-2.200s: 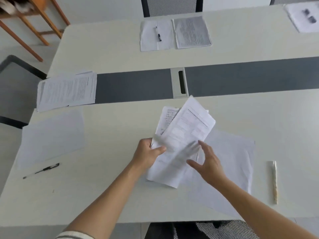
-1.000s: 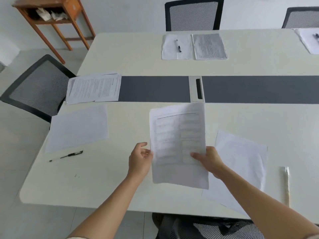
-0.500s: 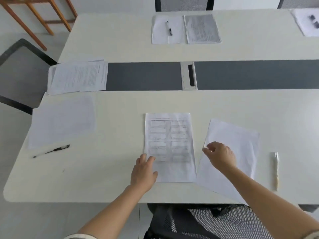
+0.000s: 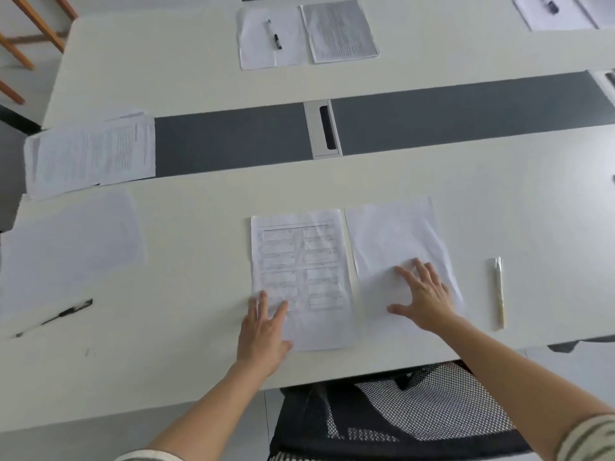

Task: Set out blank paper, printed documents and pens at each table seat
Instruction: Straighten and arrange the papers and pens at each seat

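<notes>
A printed document (image 4: pixel 299 261) lies flat on the white table (image 4: pixel 206 294) in front of me. My left hand (image 4: pixel 264 334) rests flat on its lower left corner, fingers straight. To its right lies a blank sheet (image 4: pixel 392 241), squared up beside the document. My right hand (image 4: pixel 424 294) presses on that sheet with spread fingers. A pen in a clear wrapper (image 4: pixel 498 291) lies further right. At the left end of the table are a second blank sheet (image 4: pixel 70 241) and a black pen (image 4: pixel 56 316).
A stack of printed documents (image 4: pixel 93 154) sits at the left on the grey centre strip (image 4: pixel 233 138). Across the table a seat holds blank paper with a pen (image 4: pixel 270 38) and a printed document (image 4: pixel 339 29). A mesh chair (image 4: pixel 399 414) stands below the near edge.
The printed document went from held in both hands to flat on the table. My right hand moved onto the blank sheet and turned it straight beside the document.
</notes>
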